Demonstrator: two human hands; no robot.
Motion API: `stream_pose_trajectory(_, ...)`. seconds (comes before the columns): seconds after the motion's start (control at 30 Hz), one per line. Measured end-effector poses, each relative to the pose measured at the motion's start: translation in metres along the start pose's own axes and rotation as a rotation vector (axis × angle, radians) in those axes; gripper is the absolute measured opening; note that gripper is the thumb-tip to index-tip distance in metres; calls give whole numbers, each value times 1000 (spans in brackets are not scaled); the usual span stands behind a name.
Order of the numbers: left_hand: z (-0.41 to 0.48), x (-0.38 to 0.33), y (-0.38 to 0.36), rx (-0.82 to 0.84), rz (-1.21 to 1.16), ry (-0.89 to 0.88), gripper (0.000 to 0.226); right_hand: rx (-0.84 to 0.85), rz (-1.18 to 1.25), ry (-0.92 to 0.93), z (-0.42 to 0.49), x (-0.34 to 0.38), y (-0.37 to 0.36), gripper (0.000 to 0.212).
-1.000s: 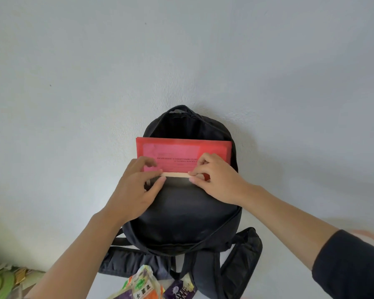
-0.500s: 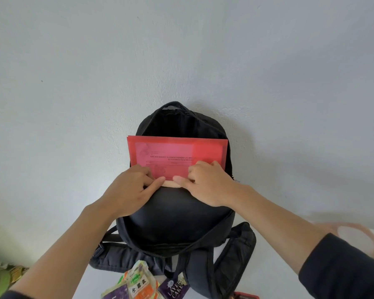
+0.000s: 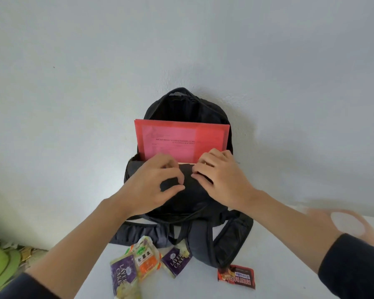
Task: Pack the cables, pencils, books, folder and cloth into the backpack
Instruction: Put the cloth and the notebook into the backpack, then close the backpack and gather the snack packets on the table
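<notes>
Pale white wall point(image 3: 73, 83) fills the view, white tabletop point(image 3: 203, 285) underneath, and here's the black fabric backpack point(image 3: 181, 203) standing against that wall, mouth unzipped and gaping. Both hands are right on its front panel! Just beyond the fingertips, the red translucent plastic folder point(image 3: 181, 137) stands upright in the opening, its lower part down inside the bag, the upper part with a printed sheet showing through rising clear above the knuckles. The left hand point(image 3: 153, 184) has thumb and curled fingers closed on a fold of the bag's black fabric. The right hand point(image 3: 222, 175), just beside it, bends its fingers over the panel's rim, though whether they truly clasp it I cannot tell. Between the two hands, at the folder's foot, a thin beige strip point(image 3: 186, 163) peeks out. Nearer the person than the grip, the padded shoulder straps point(image 3: 231, 240) sprawl on the table, then the snacks: two purple "Layer Cake" packets point(image 3: 123, 275) point(image 3: 176, 262), an orange packet point(image 3: 146, 258) between them, and a red "Many Bars" wrapper point(image 3: 236, 277) off to the right.
</notes>
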State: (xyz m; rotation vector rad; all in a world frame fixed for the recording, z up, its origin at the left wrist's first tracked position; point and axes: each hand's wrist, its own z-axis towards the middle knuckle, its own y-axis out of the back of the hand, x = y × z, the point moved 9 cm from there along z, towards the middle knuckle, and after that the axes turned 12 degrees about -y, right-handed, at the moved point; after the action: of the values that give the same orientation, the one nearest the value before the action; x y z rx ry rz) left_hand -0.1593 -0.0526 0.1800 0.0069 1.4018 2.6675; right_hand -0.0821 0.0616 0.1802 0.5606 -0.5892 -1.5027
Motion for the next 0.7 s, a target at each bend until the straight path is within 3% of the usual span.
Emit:
stream_pose_trajectory(0.13,8,-29,-38,259,137,-51,46,-23,-3,-225,-5,-42,10,33)
stream_pose_trajectory(0.2,12,-32,-47,266,202,-62,42,-67,120,-415,-11,-64,16,27)
stream_pose_trajectory(0.27,18,-32,-47,245,208,-68,26,-118,353,-714,-24,-98,16,15)
stream_pose_trajectory(0.37,27,-27,-40,244,183,-63,23,40,838,-1226,-55,-137,-23,17)
stream_pose_trajectory(0.47,35,-26,-45,333,210,-27,44,217,959,-1273,-64,-140,-49,30)
stream_pose_trajectory(0.53,40,-33,-54,410,269,-38,50,251,978,-1273,-61,-138,-55,33)
stream_pose_trajectory(0.63,43,-47,-66,450,277,-117,29,206,1003,-1318,-56,-144,-53,32)
stream_pose_trajectory(0.7,47,-49,-58,382,246,-140,17,180,960,-1280,-49,-147,-46,36)
